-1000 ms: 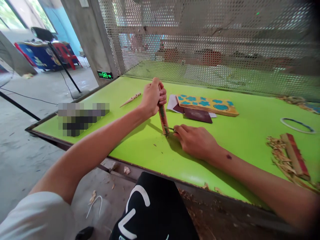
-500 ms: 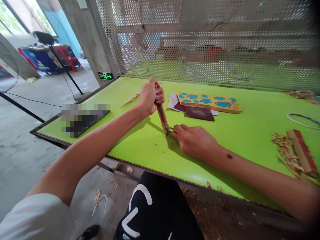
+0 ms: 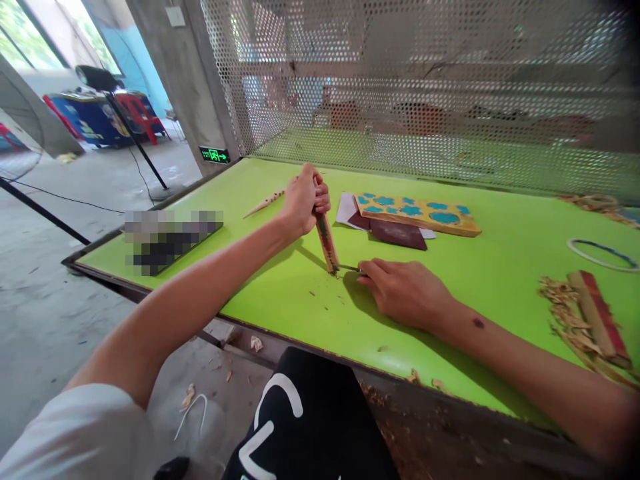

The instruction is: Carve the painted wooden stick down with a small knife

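Note:
My left hand (image 3: 306,200) is wrapped round the top of a narrow wooden strip (image 3: 327,243) with dark green and red colouring along its face. The strip stands steeply tilted, its lower end at the green tabletop (image 3: 280,293). In the fingers of my right hand (image 3: 407,292) is a carving knife (image 3: 350,269), its thin blade pointing left at the strip's lower end. Most of the knife's handle is hidden by my fingers. Small dark shavings lie around the foot of the strip.
A yellow board (image 3: 425,217) with blue patches lies over dark red sandpaper (image 3: 397,235). Behind my left hand is a pointed wooden stick (image 3: 263,204). At right are a red-topped wood block (image 3: 600,320), curled shavings (image 3: 565,307) and a ring (image 3: 603,255). Perforated metal mesh (image 3: 400,87) borders the back.
My right hand has moved right with the knife, drawing the blade back from across the strip to its right side. My left hand still grips the strip.

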`<state>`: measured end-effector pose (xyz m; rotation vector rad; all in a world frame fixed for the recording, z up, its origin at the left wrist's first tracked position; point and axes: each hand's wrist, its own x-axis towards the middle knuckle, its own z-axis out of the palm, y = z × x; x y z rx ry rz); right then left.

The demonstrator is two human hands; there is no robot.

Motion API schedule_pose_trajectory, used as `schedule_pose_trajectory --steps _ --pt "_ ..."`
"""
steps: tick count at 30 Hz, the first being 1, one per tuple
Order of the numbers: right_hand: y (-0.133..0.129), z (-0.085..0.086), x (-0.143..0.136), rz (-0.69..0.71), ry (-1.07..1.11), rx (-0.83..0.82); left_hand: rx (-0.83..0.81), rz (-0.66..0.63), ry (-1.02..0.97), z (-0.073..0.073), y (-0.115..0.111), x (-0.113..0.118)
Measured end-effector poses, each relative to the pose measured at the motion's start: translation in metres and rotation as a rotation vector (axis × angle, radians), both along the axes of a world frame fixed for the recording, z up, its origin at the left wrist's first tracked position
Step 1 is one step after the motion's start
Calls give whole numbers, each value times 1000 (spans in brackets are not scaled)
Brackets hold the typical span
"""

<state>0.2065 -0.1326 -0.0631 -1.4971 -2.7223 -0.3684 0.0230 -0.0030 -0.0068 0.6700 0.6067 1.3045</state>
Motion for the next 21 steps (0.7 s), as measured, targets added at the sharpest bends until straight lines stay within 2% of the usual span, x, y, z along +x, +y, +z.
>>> schedule_pose_trajectory --steps 8,21 --pt "5 5 -26 -39 -17 -32 19 3 1 -1 3 -1" --pt "-2 12 -16 -8 -59 -131 19 -13 24 -1 2 -7"
